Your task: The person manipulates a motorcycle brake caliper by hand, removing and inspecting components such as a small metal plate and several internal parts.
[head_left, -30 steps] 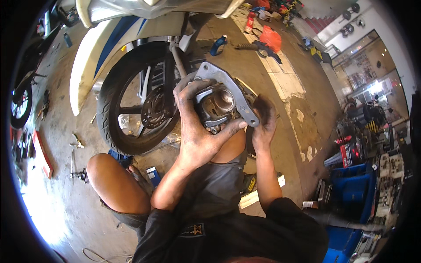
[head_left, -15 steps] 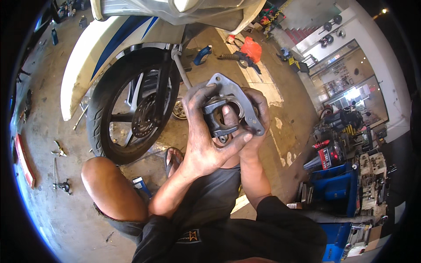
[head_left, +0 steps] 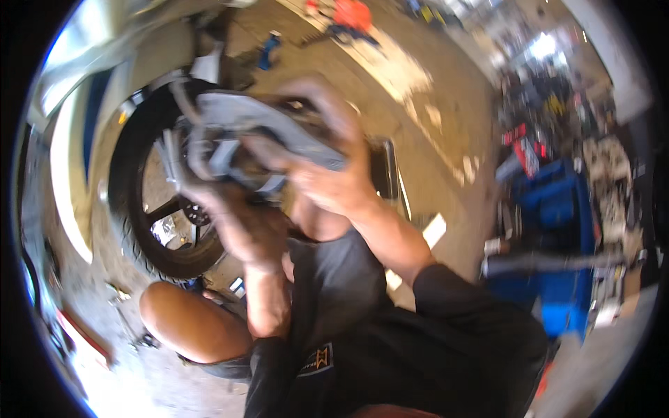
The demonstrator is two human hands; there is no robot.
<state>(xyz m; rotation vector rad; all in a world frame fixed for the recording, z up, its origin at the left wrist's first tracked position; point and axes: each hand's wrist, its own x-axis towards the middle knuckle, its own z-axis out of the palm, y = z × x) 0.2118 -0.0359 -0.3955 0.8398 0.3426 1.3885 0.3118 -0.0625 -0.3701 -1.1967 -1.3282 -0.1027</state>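
A dark metal brake caliper (head_left: 233, 164) with a flat grey bracket plate (head_left: 272, 125) is up in front of me, smeared by motion. My right hand (head_left: 334, 164) wraps around its right end, thumb lying across the plate. Against the lower left side is my left hand (head_left: 240, 226), its fingers bent up around the caliper and blurred. Behind the caliper stands a motorcycle's front wheel (head_left: 129, 230), partly covered by my left hand.
White and blue motorcycle bodywork (head_left: 73, 174) rises at the left. A blue bottle (head_left: 268, 50) and a red bag (head_left: 353, 15) are on the floor farther off. At the right is a blue tool cabinet (head_left: 550, 202) crowded with parts. My bent knee (head_left: 185, 320) is at the lower left.
Both hands have moved left and up in the picture with the caliper, which has turned so its plate lies more level. The view has shifted, and the wheel sits farther left.
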